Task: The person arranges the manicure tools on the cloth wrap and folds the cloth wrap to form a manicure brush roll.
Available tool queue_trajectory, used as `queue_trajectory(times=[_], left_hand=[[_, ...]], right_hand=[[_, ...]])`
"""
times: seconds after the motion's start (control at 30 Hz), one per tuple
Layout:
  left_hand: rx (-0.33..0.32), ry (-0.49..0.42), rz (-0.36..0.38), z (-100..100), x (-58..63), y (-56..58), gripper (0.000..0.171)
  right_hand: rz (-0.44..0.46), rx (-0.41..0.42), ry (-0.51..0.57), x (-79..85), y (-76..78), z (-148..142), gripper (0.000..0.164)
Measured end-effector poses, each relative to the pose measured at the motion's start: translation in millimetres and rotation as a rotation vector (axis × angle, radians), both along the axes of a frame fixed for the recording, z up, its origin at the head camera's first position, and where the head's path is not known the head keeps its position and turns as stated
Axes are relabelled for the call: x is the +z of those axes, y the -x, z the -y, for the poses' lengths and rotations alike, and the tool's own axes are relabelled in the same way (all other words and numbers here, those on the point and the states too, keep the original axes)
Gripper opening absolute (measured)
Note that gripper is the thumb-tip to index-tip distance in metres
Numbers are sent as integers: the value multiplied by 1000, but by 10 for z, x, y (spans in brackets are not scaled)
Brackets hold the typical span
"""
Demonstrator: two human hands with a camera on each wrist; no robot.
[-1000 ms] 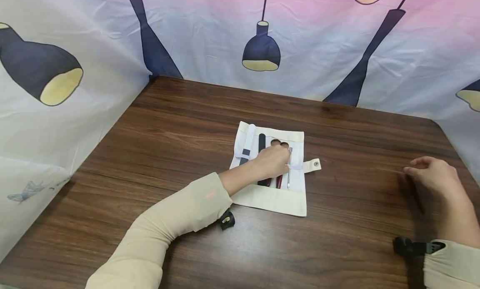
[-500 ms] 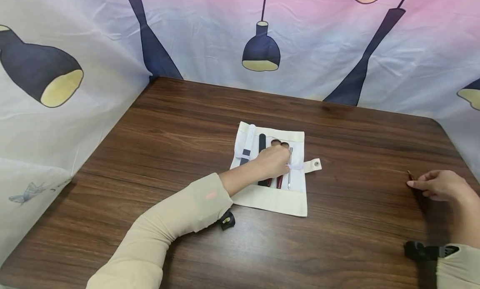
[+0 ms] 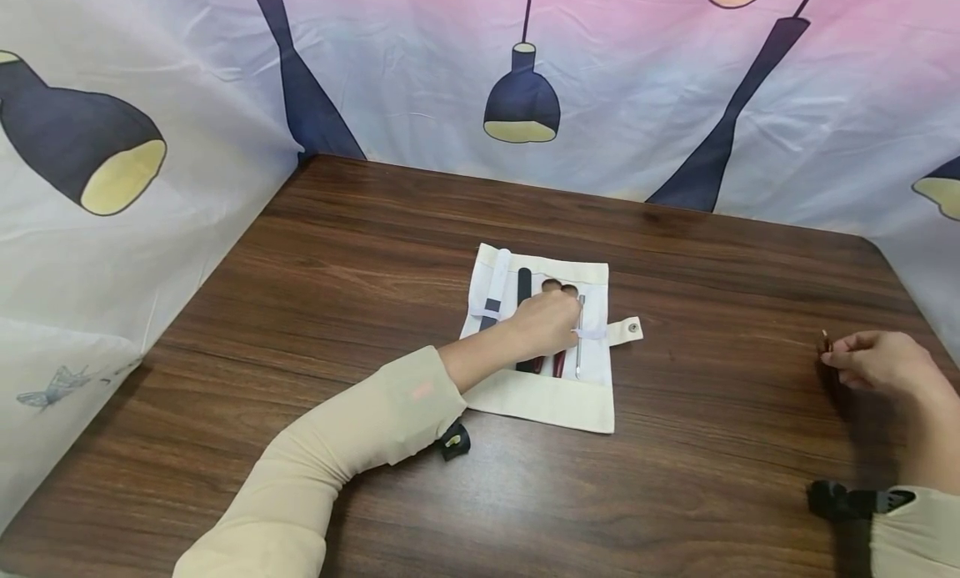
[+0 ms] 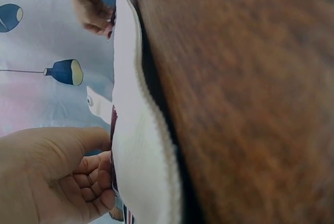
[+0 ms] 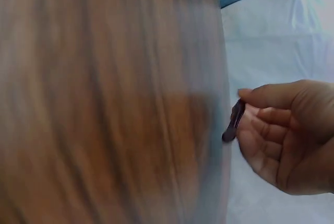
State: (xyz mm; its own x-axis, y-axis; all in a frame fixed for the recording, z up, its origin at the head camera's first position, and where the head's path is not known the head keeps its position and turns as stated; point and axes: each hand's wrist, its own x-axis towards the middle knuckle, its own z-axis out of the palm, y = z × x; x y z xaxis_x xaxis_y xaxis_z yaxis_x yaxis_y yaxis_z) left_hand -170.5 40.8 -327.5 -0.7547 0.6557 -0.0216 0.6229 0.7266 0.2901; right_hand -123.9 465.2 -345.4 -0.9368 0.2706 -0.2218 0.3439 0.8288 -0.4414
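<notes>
Wooden table (image 3: 675, 486), lamp-print cloth (image 3: 420, 86) at far side, my left hand (image 3: 546, 321) over pouch (image 3: 562, 404), its grip unclear, my right hand (image 3: 885, 363) pinching dark tool (image 5: 237, 113), right.

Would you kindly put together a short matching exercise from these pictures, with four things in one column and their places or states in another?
Things:
1. Left hand
2. Right hand
3. Snap strap
4. Black strip

Places or states:
A. Sticks out from the edge of the pouch
B. Pinches a small dark tool
C. Lies beside the white-and-grey strip
D. Hides part of the pouch in the head view

Pairs: 1-D, 2-B, 3-A, 4-C
</notes>
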Motion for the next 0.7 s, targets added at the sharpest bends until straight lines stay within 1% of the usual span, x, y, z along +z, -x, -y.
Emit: queue_trajectory(times=[0.03,0.2,0.27,0.33,0.37,0.47,0.57,0.63,0.7], left_hand=[[0,0,0,-1,-1,1,28],[1,5,-1,-6,-1,7,28],[2,9,-2,-6,-2,8,28],[5,10,-3,-6,-1,8,28],[4,11,-2,-7,-1,9,28],[8,16,-2,-12,1,9,29],[11,19,-2,-14,2,10,29],[12,19,-2,-13,-1,12,29],[9,14,-3,-12,-5,16,29]], right_hand=[[-20,-7,-1,-14,19,-3,30],[-121,-15,108,-98,172,-5,53],[-163,-6,158,-101,228,47,58],[-186,14,208,-57,263,152,59],[-197,20,231,-20,273,223,58],[-237,26,286,95,278,466,46],[-279,32,321,220,269,735,35],[-311,35,350,310,254,925,34],[-356,46,390,391,251,1099,28]])
